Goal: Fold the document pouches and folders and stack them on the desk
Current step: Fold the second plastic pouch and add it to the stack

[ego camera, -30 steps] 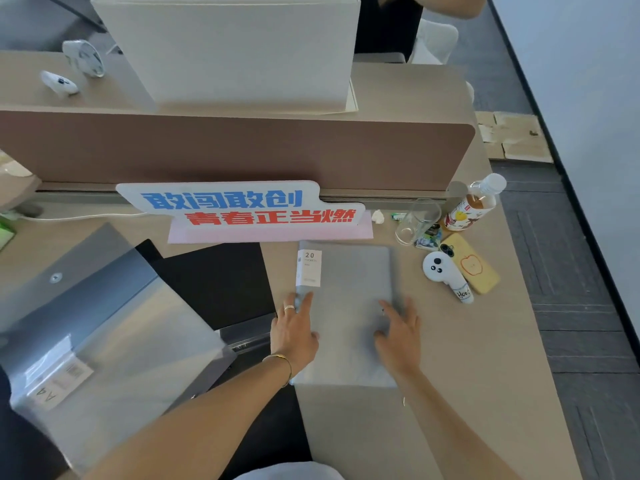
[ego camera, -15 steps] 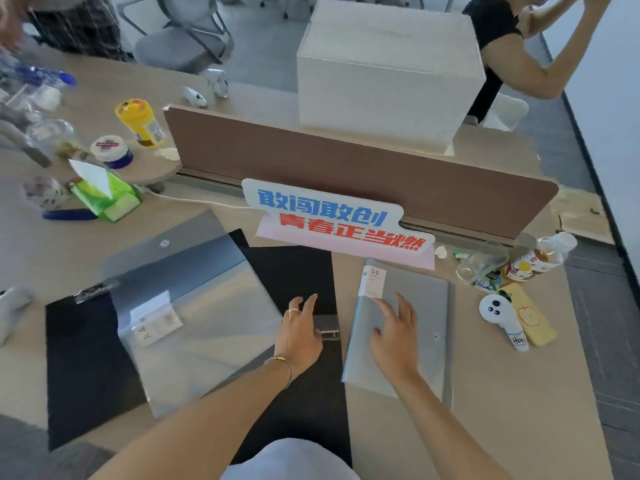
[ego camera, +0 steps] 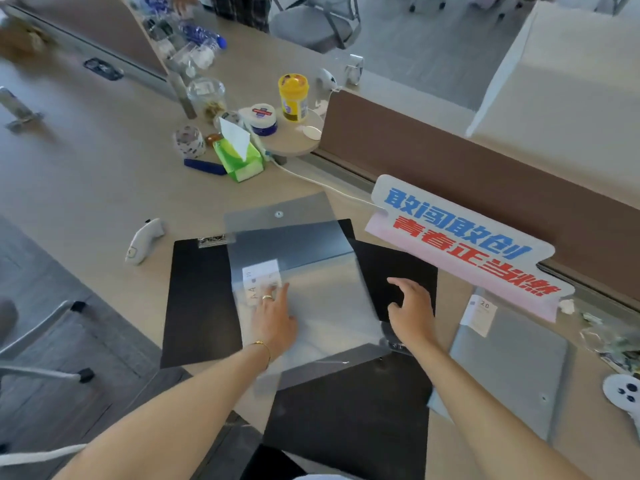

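Observation:
A translucent grey document pouch (ego camera: pixel 322 289) with a snap button lies unfolded in the middle of the desk, its flap lying flat toward the far side. It rests across a black clipboard folder (ego camera: pixel 201 299) and a second black folder (ego camera: pixel 349 420). My left hand (ego camera: pixel 275 317) lies flat on the pouch near its white label, fingers spread. My right hand (ego camera: pixel 410 306) hovers over the pouch's right edge and the black folder, fingers apart, holding nothing. A folded grey pouch (ego camera: pixel 509 362) with a white label lies to the right.
A blue-and-red slogan sign (ego camera: pixel 464 237) leans against the brown divider (ego camera: pixel 450 157). A green tissue pack (ego camera: pixel 237 157), jars and bottles stand at the back left. White controllers lie at the left (ego camera: pixel 143 240) and the far right (ego camera: pixel 623 393). A big white box (ego camera: pixel 561 84) sits behind the divider.
The view has swung left. Both hands left the folded grey pouch and moved left to the unfolded translucent pouch; my left hand now rests on it.

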